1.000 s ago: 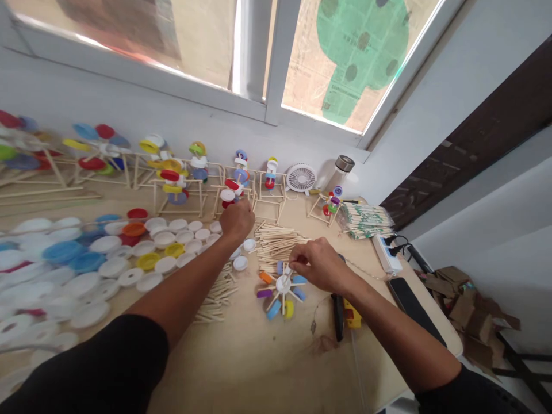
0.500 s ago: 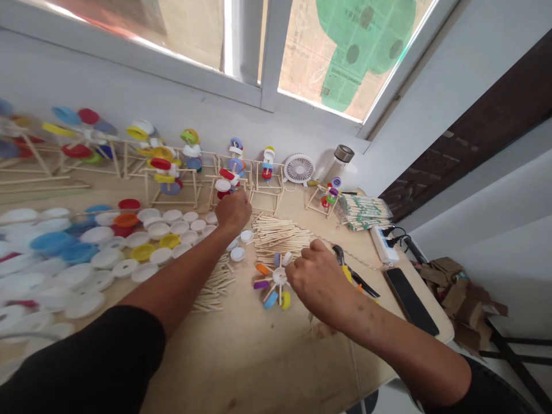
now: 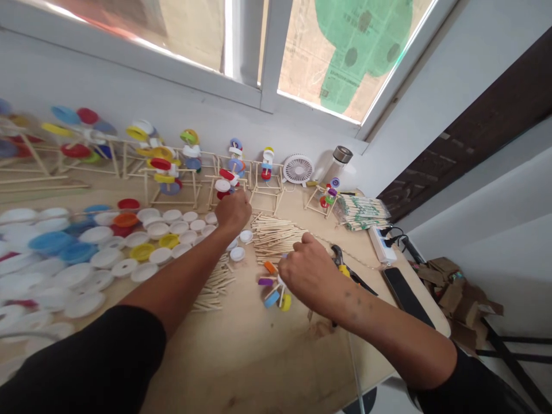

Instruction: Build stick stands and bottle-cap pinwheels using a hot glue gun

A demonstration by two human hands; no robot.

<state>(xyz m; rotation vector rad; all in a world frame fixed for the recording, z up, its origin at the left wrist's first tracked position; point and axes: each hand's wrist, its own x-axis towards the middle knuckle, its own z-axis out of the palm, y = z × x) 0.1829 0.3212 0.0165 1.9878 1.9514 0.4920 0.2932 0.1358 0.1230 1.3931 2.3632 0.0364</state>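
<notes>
My right hand [image 3: 307, 273] is closed over a small wheel of sticks and coloured caps [image 3: 272, 288] lying on the wooden table [image 3: 259, 356]; orange, purple, blue and yellow caps stick out at its left. My left hand [image 3: 233, 210] reaches far forward, fingers curled at the foot of a stick frame [image 3: 228, 192] that carries red and white caps. What the left fingers grip is hidden. A pile of loose sticks [image 3: 276, 236] lies between the two hands.
Several white and coloured bottle caps [image 3: 86, 253] cover the left of the table. A row of finished stick-and-cap models [image 3: 168, 167] lines the wall. A small fan [image 3: 297, 168], a flask [image 3: 338, 162], packed sticks [image 3: 360, 211], pliers [image 3: 345, 269], a power strip [image 3: 380, 244] and a phone [image 3: 403, 293] sit at right.
My right hand has slid left and down over the cap wheel, covering its hub, and the pliers behind it have come into view. My left hand stays at the stick frame.
</notes>
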